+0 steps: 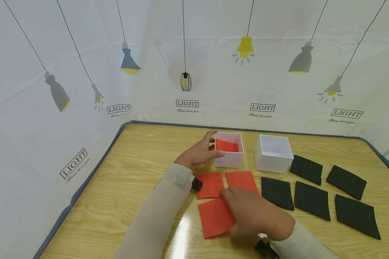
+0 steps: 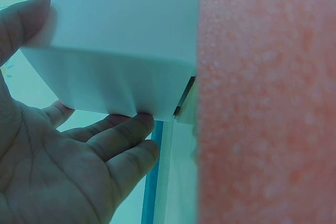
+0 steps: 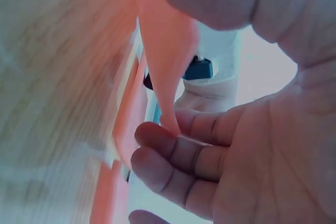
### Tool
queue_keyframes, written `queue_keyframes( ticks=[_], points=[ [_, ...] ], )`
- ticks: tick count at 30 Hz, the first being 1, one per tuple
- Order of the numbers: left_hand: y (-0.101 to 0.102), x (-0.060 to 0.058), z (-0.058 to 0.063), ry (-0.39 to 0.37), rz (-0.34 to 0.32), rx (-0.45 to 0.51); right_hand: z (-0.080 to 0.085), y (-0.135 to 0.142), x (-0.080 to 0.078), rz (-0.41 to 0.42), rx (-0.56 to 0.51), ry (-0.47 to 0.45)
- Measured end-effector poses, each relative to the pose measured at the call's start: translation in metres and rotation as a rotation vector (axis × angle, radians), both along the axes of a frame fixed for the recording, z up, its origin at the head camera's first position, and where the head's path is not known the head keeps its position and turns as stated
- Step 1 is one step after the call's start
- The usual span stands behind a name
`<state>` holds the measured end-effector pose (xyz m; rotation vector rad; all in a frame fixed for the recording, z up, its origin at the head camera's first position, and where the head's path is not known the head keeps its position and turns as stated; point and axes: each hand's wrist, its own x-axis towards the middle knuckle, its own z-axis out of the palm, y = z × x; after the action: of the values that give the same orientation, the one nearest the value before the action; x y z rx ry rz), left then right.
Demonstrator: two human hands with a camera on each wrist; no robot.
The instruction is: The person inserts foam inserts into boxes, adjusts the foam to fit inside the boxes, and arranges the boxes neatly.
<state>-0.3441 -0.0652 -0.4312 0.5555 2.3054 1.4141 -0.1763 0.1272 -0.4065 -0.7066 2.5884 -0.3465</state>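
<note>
Right-wrist view, upper centre: we see the right hand (image 3: 257, 121) pinch a red sheet (image 3: 168, 40), long axis vertical, top cropped; the left hand (image 1: 199, 151) grips a pink box (image 1: 228, 160).

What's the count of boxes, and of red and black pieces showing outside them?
Boxes: 2
Red pieces: 3
Black pieces: 5
Total: 10

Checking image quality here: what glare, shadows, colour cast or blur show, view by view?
Head: glare streaks the table beside the left sleeve, and the right hand looks slightly blurred. Left wrist: a blue-green cast tints the pink box, with faint shadows on it; the red surface looks soft. Right wrist: hazy, table grain smeared.
</note>
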Motion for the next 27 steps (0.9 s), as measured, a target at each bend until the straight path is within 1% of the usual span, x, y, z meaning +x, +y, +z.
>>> queue_keyframes(
  ticks=[6, 12, 15, 20, 27],
  points=[
    [-0.001, 0.0, 0.0, 0.007, -0.003, -0.016, 0.002, 0.006, -0.003, -0.015, -0.065, -0.035],
    [-0.001, 0.0, 0.0, 0.008, -0.006, -0.013, 0.004, 0.01, -0.006, 0.0, -0.134, -0.078],
    [-0.001, 0.0, 0.0, 0.008, -0.009, -0.006, 0.005, 0.012, -0.007, 0.005, -0.174, -0.081],
    [-0.001, -0.001, -0.001, 0.009, -0.012, -0.002, 0.008, 0.016, -0.009, 0.001, -0.211, -0.072],
    [-0.001, -0.001, -0.001, 0.019, -0.013, -0.007, 0.013, 0.023, -0.011, 0.024, -0.268, -0.053]
  ],
)
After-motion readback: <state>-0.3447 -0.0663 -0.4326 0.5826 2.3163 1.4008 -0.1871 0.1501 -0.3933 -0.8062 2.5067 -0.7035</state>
